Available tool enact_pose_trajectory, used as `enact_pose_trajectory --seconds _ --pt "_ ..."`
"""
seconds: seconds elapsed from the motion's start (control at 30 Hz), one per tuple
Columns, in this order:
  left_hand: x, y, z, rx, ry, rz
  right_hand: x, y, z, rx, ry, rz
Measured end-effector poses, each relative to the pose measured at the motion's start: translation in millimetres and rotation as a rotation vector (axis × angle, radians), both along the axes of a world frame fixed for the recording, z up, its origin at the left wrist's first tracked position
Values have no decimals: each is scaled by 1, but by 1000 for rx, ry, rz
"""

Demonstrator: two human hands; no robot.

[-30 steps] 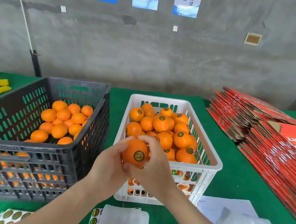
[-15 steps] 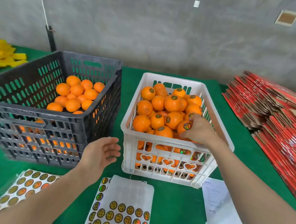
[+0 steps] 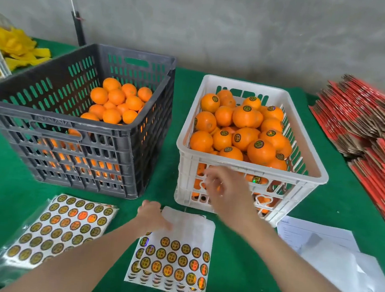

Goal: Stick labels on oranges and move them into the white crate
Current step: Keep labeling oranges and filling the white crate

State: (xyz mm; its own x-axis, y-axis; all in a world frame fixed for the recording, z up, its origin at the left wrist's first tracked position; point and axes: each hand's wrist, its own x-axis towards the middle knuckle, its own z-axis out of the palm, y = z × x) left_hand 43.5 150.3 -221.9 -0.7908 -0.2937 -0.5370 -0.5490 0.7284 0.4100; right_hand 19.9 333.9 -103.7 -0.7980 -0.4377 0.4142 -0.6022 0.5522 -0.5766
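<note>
The white crate point(image 3: 313, 155) stands right of centre, filled with labelled oranges point(image 3: 245, 116). Left of it, the black crate point(image 3: 55, 118) holds unlabelled oranges point(image 3: 116, 97). A partly used label sheet point(image 3: 176, 259) lies on the green table in front of the crates. My left hand point(image 3: 154, 217) rests on that sheet's upper left corner with its fingers flat. My right hand point(image 3: 224, 193) hovers blurred in front of the white crate's near wall, above the sheet, fingers loosely bent and holding nothing.
A wrapped pack of full label sheets point(image 3: 61, 227) lies at the near left. Stacks of flat red cartons point(image 3: 375, 140) fill the right side. White papers point(image 3: 332, 251) lie near right. Yellow netting point(image 3: 17, 46) sits far left; a black pole point(image 3: 79, 29) stands behind the black crate.
My right hand let go of the labelled orange in the white crate and drew back toward the sheet. My left hand dropped onto the label sheet. The view tilted down.
</note>
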Motion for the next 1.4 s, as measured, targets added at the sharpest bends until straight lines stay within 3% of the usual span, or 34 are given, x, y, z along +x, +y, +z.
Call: enact_pose_trajectory --seconds 0.07,0.13,0.27,0.43,0.6,0.73,1.0,1.4 --pt "-1 4 -6 -43 25 -50 10 -10 -30 167 -259 83" --pt "-1 7 -11 -23 112 -48 14 -15 -55 297 -378 118" --pt "3 7 -14 -11 356 -41 16 -16 -82 354 -429 106" --pt "11 1 -4 14 491 -84 23 -18 -101 367 -426 112" --pt "10 5 26 572 275 324 34 -30 -112 244 -357 20" --pt "18 0 43 1071 37 492 37 -32 -116 163 -243 -57" --pt "12 0 48 811 96 471 49 -39 -108 199 76 -8" --pt "3 -7 18 664 -7 362 51 -34 -119 120 154 80"
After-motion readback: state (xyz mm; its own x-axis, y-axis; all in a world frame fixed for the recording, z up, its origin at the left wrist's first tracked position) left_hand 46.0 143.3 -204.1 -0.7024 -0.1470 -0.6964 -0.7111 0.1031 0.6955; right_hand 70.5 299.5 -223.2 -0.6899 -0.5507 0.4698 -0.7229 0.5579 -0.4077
